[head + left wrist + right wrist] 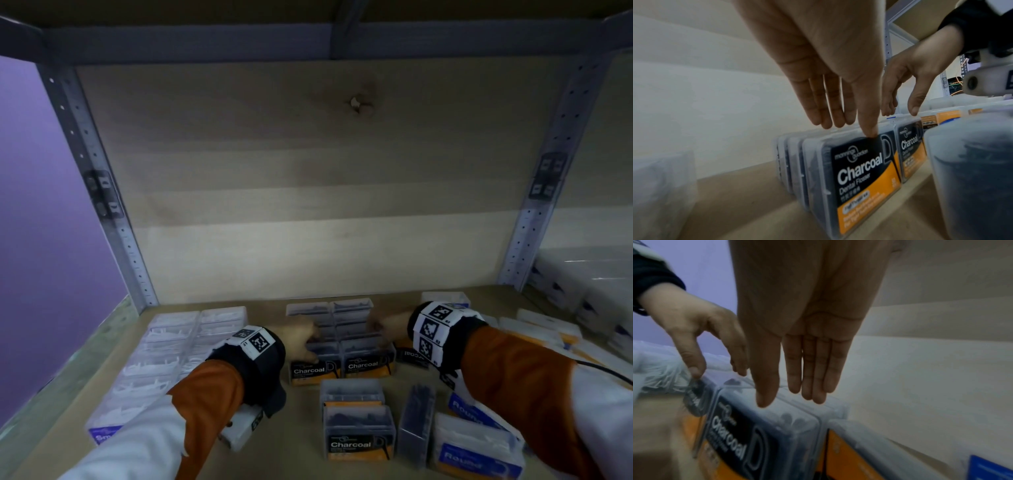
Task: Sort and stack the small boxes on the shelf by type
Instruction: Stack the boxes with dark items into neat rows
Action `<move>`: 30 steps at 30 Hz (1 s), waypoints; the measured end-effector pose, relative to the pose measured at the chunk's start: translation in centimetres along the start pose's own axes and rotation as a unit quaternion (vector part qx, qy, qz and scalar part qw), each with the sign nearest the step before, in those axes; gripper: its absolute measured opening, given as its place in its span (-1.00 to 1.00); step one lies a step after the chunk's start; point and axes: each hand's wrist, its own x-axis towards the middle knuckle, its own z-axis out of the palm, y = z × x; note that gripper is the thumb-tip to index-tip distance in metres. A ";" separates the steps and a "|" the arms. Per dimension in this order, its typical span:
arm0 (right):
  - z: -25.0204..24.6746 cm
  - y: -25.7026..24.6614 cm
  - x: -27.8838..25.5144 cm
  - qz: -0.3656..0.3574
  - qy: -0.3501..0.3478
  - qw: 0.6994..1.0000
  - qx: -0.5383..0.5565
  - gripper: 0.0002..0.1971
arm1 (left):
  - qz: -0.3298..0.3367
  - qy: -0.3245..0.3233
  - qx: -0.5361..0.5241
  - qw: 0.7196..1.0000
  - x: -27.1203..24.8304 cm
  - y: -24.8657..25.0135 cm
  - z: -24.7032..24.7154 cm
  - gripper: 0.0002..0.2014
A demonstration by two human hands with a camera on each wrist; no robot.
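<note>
Head view: left hand (297, 337) and right hand (388, 325) hold straight, relaxed fingers over upright Charcoal boxes (342, 337), grasping nothing.

Pale wooden back panel (308, 205) with a knot, grey perforated metal uprights (548, 192), purple wall (41, 205) at left

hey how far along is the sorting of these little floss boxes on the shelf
Partly done. The white boxes sit grouped at left, and two rows of Charcoal boxes stand together mid-shelf. The left hand and right hand are squaring those rows. Left: loose Charcoal boxes in front and blue Round boxes at right.
</note>
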 end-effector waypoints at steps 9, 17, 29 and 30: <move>0.2 3.4 -1.3 0.073 0.020 0.997 0.021 -0.72 | 0.065 -0.040 -0.012 0.997 -1.0 1.2 -1.0 -0.60; 3.1 6.1 -0.2 0.172 0.032 0.984 0.029 -0.40 | 0.117 -0.071 -0.035 0.990 -1.0 2.2 0.0 -0.53; 2.6 6.8 0.0 0.168 0.016 0.985 -0.023 -0.80 | 0.108 -0.060 -0.024 0.992 -1.1 3.0 0.8 -0.54; 2.1 6.5 -0.6 0.169 0.019 0.985 -0.021 -0.73 | 0.107 -0.057 -0.020 0.992 -1.1 3.1 0.7 -0.55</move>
